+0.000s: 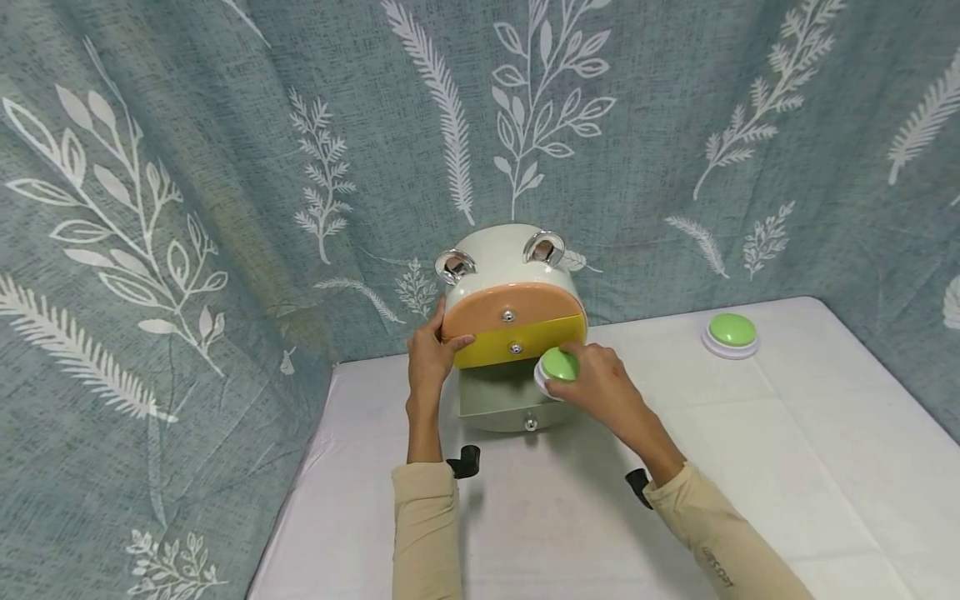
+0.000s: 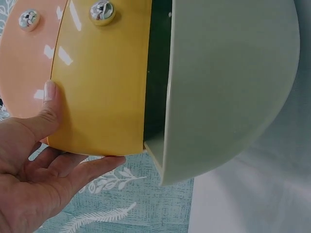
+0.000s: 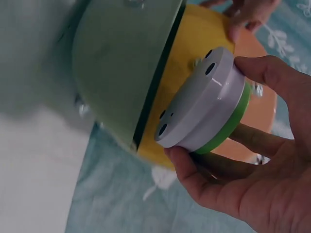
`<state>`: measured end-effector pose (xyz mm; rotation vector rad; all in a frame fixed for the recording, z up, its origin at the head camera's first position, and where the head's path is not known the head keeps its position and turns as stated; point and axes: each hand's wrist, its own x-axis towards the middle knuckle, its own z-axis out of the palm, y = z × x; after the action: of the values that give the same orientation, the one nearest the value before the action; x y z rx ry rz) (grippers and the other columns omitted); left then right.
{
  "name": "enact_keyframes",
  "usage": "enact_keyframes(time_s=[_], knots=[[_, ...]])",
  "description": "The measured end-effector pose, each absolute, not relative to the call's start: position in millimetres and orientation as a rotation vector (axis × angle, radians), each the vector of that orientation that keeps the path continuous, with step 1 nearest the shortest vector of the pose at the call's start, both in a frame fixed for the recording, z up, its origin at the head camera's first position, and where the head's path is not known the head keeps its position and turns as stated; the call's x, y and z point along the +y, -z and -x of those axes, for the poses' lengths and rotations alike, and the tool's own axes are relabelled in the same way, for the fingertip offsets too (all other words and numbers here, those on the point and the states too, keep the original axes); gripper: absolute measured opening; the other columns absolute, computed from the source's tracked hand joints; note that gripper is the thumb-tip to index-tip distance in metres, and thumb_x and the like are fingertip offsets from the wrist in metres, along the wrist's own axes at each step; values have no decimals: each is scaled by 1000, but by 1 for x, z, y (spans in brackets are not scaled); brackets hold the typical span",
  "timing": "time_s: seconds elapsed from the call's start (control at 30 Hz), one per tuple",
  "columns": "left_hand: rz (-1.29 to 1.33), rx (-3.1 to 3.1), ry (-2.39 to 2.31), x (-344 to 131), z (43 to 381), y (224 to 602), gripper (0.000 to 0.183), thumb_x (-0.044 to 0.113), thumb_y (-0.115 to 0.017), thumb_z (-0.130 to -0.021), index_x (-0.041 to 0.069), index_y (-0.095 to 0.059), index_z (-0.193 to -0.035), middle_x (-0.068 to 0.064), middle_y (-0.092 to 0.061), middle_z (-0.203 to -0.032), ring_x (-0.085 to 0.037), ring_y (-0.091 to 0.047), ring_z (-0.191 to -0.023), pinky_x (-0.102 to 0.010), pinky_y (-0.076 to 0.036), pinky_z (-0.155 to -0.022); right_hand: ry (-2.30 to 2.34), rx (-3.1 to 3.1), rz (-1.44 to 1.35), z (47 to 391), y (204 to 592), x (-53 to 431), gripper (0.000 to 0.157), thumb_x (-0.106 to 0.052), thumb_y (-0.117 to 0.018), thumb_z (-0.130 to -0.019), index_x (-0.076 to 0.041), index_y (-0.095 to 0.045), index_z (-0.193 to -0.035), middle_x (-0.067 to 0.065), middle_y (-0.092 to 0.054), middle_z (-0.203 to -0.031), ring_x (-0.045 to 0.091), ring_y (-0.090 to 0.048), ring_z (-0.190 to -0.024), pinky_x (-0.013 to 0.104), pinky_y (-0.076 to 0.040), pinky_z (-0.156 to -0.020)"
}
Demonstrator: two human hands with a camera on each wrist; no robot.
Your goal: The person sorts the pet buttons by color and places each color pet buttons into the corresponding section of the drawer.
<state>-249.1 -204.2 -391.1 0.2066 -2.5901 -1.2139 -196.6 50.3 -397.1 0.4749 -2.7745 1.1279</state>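
A small frog-shaped drawer cabinet (image 1: 491,258) stands against the curtain, with silver-ringed eyes on top. Its orange drawer (image 1: 480,308) and yellow drawer (image 1: 551,332) are closed, while the pale green bottom drawer (image 2: 228,87) is pulled out. My left hand (image 1: 431,358) grips the cabinet's left side, its thumb on the front near the orange-yellow seam and the fingers along the side. In my right hand (image 1: 603,387) a round push button (image 3: 206,102) with a green dome and white base is held between thumb and fingers. The button is tilted above the right part of the open drawer.
Another green-domed push button (image 1: 732,333) sits on the white-covered table (image 1: 757,467) at the back right. A teal leaf-patterned curtain (image 1: 645,150) hangs behind the cabinet and along the left side. Black wrist mounts (image 1: 467,462) stick out near both cuffs.
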Motion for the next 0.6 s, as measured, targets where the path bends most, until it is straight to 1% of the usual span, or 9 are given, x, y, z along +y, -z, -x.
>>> enact_keyframes(time_s=[0.13, 0.23, 0.43, 0.6], knots=[[-189, -2579, 1202, -204, 249, 391, 82, 19, -82, -88, 18, -43, -160, -21, -62, -146, -40, -64, -131, -51, -56, -106, -1157, -2756, -552, 202, 400, 31, 28, -19, -82, -85, -2, -72, -105, 7, -66, -87, 19, -55, -78, 29, -43, -69], [-176, -2566, 1199, -205, 249, 392, 82, 19, -82, -87, 16, -44, -159, -21, -62, -145, -40, -64, -131, -51, -56, -107, -1167, -2770, -576, 207, 404, 17, 23, -18, -83, -85, -3, -70, -99, 4, -62, -82, 17, -53, -76, 28, -42, -67], [-167, -2557, 1204, -206, 248, 394, 82, 19, -83, -87, 15, -45, -159, -21, -62, -145, -40, -64, -131, -52, -56, -106, -1114, -2825, -558, 215, 416, -5, 24, -22, -86, -85, -4, -69, -88, -3, -48, -68, 13, -45, -62, 24, -32, -57], [-168, -2557, 1228, -205, 248, 394, 82, 19, -82, -87, 16, -44, -160, -22, -62, -145, -40, -65, -130, -52, -57, -105, -1124, -2819, -537, 220, 425, -19, 30, -27, -87, -85, -6, -66, -81, -4, -46, -66, 14, -45, -61, 26, -31, -55]])
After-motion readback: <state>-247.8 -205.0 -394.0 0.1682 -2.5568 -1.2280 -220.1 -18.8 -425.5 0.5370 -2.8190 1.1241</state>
